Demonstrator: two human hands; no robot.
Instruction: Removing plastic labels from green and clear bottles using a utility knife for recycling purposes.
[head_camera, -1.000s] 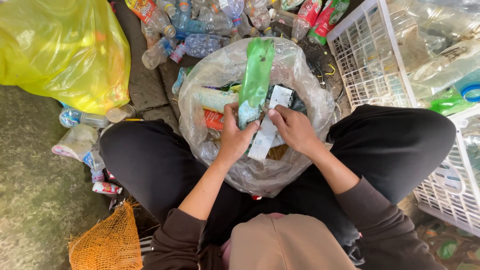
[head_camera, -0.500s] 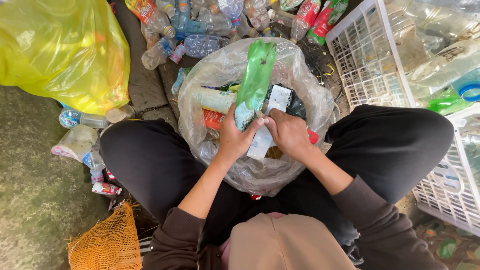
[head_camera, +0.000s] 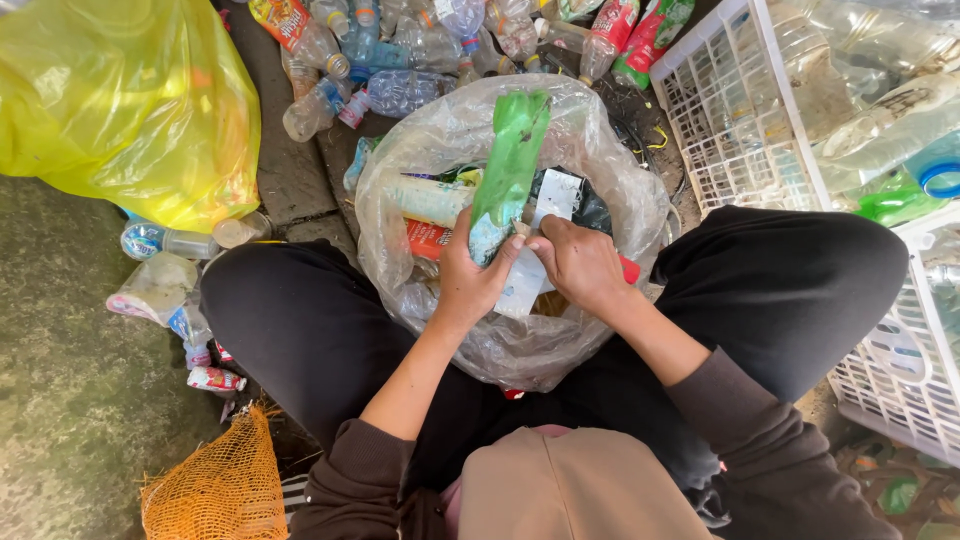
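Left hand (head_camera: 470, 285) grips a flattened green bottle (head_camera: 508, 170) upright over the clear plastic bag (head_camera: 610, 190); right hand (head_camera: 580, 265) pinches its pale peeling label (head_camera: 525, 285); yellow bag (head_camera: 120, 110) far left; white crate (head_camera: 740, 110) right.

— Which wrappers show?
— A long green plastic sleeve label (head_camera: 512, 160) stands upright above the clear bag; a white rectangular label (head_camera: 555, 195) just beside it; a red-orange label (head_camera: 428, 238) lower left.
— Elsewhere?
— A small red-and-white crumpled packet (head_camera: 215, 379) on the ground, left.
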